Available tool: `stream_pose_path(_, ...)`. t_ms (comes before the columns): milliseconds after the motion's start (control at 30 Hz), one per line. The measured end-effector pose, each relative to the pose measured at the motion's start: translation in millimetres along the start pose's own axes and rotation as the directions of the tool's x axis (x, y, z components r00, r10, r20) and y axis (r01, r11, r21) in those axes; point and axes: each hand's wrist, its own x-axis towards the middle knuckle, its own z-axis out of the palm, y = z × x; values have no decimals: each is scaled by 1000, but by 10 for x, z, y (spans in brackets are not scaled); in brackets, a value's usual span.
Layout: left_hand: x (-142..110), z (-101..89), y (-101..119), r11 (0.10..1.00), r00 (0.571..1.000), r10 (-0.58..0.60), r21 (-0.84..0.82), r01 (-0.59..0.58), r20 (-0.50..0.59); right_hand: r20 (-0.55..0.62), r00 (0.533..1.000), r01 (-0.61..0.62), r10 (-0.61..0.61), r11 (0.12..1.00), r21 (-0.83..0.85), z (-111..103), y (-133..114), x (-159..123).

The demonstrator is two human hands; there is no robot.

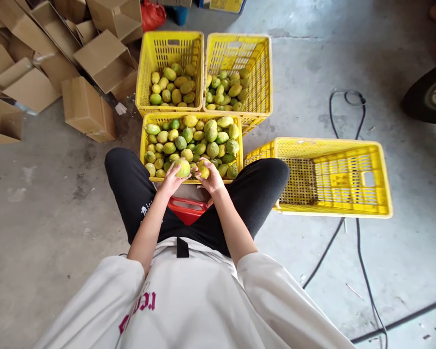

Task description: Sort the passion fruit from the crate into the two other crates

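Observation:
My left hand (pixel 170 182) is closed around a large yellow-green lemon (pixel 183 168). Beside it, my right hand (pixel 214 180) grips a smaller, yellower lemon (pixel 203 169). Both hands hover over the near edge of a yellow plastic crate (pixel 241 145) between my knees. That crate is filled with green and yellow lemons (pixel 180 142) of differing sizes. A small gap separates the two held fruits.
Behind stand two more yellow crates, left (pixel 139 77) and right (pixel 269 77), partly filled with lemons. To the right, a tilted yellow crate (pixel 349 194) shows its bare bottom. Cardboard boxes (pixel 87 106), a black cable (pixel 361 261) and a wheel (pixel 430 94) surround me.

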Motion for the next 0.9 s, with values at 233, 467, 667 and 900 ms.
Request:
stream_pose_path(233,-23,47,84,990,999,-34,-135,32,-12,0,999,54,-54,995,84,41,-57,-29)
stream_pose_path(467,-50,68,94,991,1000,11,-131,-12,-9,-1,996,90,-90,990,105,90,-119,-82)
stream_pose_path(667,-66,77,54,1000,1000,14,-27,-14,2,-16,1000,12,-11,998,60,52,-24,-9)
stream_pose_path(900,-55,73,82,998,1000,-11,-64,10,-7,-5,996,85,-85,996,24,-6,-23,9)
